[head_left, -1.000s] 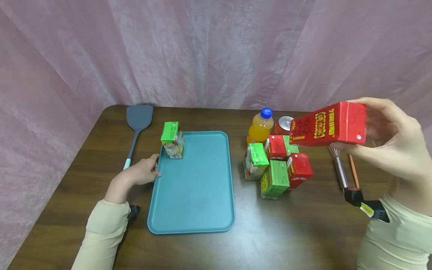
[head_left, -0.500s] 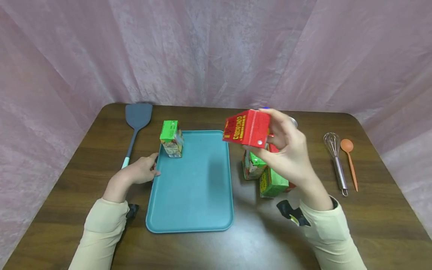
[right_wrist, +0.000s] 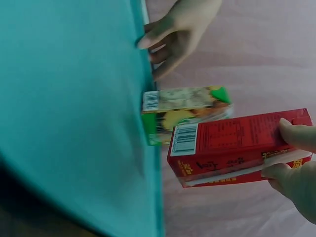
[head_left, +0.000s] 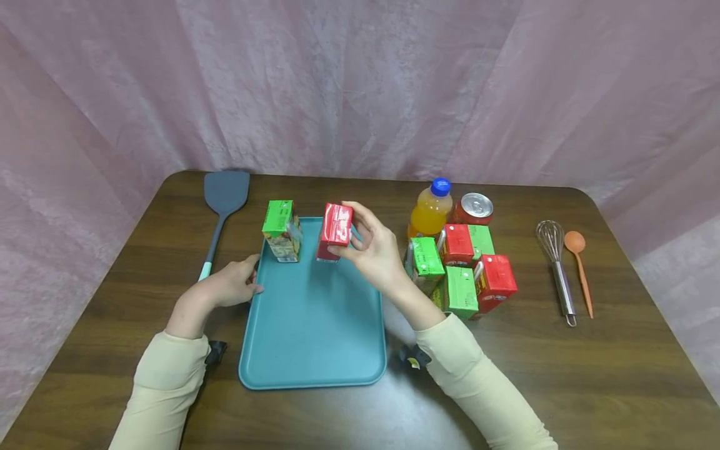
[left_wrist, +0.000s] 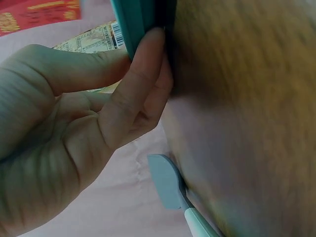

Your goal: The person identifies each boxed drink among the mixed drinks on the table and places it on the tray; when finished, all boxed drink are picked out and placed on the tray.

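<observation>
My right hand (head_left: 374,253) grips a red drink carton (head_left: 335,228) near its top, upright and close over the far part of the teal tray (head_left: 315,331). A straw in its wrapper runs along the side of this carton in the right wrist view. Just left of it, a green-topped drink carton (head_left: 283,231) stands in the tray's far left corner. My left hand (head_left: 225,289) pinches the tray's left rim; thumb and fingers close on that edge in the left wrist view.
Right of the tray stand several red and green cartons (head_left: 461,290), with an orange drink bottle (head_left: 430,209) and a can (head_left: 472,209) behind. A whisk (head_left: 557,269) and an orange spoon (head_left: 581,275) lie farther right. A grey spatula (head_left: 227,194) lies at the left.
My right hand has carried the red carton leftward from the right side to over the tray, turning it from tilted to upright. The left hand has stayed on the rim.
</observation>
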### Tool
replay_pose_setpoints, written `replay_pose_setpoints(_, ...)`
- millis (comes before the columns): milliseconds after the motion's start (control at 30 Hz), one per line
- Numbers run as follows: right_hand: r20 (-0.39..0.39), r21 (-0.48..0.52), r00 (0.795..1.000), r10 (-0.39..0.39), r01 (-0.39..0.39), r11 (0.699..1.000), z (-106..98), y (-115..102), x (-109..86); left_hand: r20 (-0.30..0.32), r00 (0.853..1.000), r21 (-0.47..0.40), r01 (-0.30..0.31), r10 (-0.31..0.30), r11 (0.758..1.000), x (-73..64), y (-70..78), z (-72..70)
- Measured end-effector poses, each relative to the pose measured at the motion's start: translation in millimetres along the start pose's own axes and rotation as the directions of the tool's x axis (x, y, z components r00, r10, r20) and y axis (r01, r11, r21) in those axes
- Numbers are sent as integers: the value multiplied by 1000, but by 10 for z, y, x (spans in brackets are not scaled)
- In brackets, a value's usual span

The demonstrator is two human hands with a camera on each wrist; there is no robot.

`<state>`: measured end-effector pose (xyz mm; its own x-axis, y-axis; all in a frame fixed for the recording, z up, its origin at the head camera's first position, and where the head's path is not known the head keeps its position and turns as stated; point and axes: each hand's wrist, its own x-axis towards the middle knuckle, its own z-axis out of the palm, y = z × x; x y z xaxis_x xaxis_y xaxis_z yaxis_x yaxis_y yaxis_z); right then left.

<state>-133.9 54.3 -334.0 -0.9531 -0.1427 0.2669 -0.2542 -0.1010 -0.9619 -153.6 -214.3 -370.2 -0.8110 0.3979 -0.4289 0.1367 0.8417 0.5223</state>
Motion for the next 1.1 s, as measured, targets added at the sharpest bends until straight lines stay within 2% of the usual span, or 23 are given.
replay_pose_setpoints(200,-52,-58,995,87,-90,994,111,242,181,1,1000,-5,16,-16,1000,1,2,9)
replay_pose_setpoints(400,3,-90,990,138,-137,986,181,363,317,-2,1000,-19,25,-25,999,3,23,16)
replay_pose_setpoints(500,28,-176,988,153,-146,974,219,387,376,-3,1000,-24,25,-25,999,-6,24,13)
replay_pose_setpoints(667,80,-292,987,139,-110,950,254,409,462,-3,1000,-24,24,-25,999,-11,29,-4)
replay_pose_setpoints(733,96,-371,986,136,-92,924,244,402,468,-4,1000,-23,17,-17,1000,-6,35,-10)
replay_pose_setpoints(833,129,-506,981,147,-62,860,221,353,435,-5,1000,-20,7,-7,1000,2,37,-14)
replay_pose_setpoints(900,162,-556,976,147,-33,830,203,304,391,-5,1000,-20,9,-9,1000,5,32,-14)
replay_pose_setpoints(967,186,-544,972,144,-21,839,183,232,334,-5,1000,-18,10,-11,1000,4,22,-11)
replay_pose_setpoints(1100,222,-427,968,120,-14,904,87,20,192,-5,1000,-20,26,-26,999,0,-3,3)
